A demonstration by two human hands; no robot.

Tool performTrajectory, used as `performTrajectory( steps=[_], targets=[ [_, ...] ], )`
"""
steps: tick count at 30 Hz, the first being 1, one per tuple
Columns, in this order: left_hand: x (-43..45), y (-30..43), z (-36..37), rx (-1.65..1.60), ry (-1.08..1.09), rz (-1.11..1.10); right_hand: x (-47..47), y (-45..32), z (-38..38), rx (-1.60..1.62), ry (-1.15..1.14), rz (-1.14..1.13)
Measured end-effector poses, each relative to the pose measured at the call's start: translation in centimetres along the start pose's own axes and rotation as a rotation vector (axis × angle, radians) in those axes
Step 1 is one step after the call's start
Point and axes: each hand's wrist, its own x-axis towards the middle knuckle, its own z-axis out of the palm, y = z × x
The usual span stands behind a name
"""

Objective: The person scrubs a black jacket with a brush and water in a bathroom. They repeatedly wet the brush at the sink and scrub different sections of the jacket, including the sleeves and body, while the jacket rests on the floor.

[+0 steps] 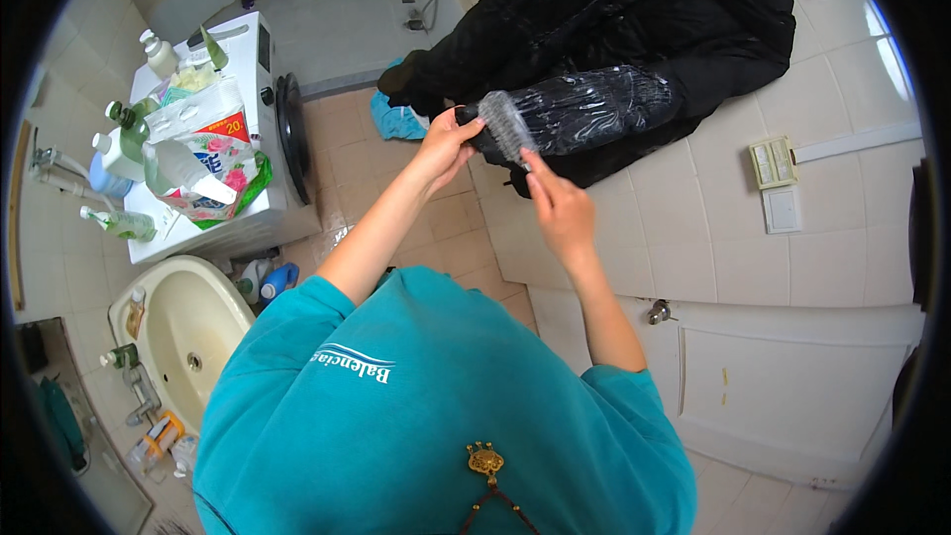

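Observation:
A black padded jacket (pixel 631 22) hangs against the tiled wall in front of me. One sleeve (pixel 602 108) stretches towards me, and its surface looks glossy and wet with whitish streaks. My left hand (pixel 446 143) grips the sleeve's cuff end and keeps it raised. In my right hand (pixel 562 212) is a clear plastic scrubbing brush (pixel 507 122), held by its near end. The brush head lies over the sleeve near the cuff, close to my left fingers. The bristles' contact with the fabric is partly hidden.
At left stands a white washing machine (pixel 286 219) with bottles and a tissue pack (pixel 215 160) on top. Nearer is a cream washbasin (pixel 167 271). Detergent bottles (pixel 279 282) stand on the floor. A blue item (pixel 394 119) sits below the jacket. At right is a white door (pixel 787 379).

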Motion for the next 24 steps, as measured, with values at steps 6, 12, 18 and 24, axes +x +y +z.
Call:
performTrajectory(
  steps=[6, 12, 18, 24],
  targets=[
    [-0.9, -0.3, 1.5, -0.145, 0.098, 0.034, 1.9, 4.5, -0.7, -0.158, 0.301, 0.199],
    [-1.2, 0.8, 2.9, -0.294, 0.094, 0.07, 0.2, -1.1, 1.2, -0.168, 0.011, 0.07],
    [-1.3, 0.1, 4.4, -0.314, 0.173, 0.027, 2.1, 4.0, 1.1, 0.039, 0.437, 0.129],
    [-0.4, 0.8, 2.5, -0.313, 0.227, 0.05, 0.5, 2.7, 2.3, -0.125, 0.203, 0.136]
  ],
)
